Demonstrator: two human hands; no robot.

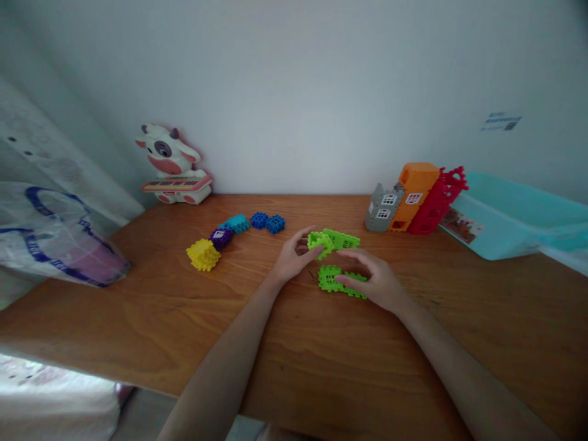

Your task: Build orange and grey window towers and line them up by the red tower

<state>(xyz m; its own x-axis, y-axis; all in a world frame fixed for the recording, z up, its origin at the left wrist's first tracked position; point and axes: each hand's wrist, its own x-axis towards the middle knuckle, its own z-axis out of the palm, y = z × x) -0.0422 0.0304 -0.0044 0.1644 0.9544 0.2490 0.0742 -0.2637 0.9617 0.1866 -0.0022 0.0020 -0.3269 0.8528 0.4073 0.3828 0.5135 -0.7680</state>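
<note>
Left hand [296,257]: fingers curled, gripping upper green block [337,240] at its edge. Right hand [375,282]: fingers [356,258] extended over lower green block [329,279], touching it; grip unclear. Both blocks at wooden table [138,318] centre. Farther left: yellow cube [203,255], blue cubes [267,222], toy cow [168,158].

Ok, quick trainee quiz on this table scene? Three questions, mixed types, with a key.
1. True or false: the left hand is touching the upper lime-green block piece.
2. What colour is the block at the near-left end of the row of small waffle blocks?
3. What toy animal stands by the wall at the far left of the wooden table?

Key:
1. True
2. Yellow, the yellow block
3. A cow, the cow toy
</note>
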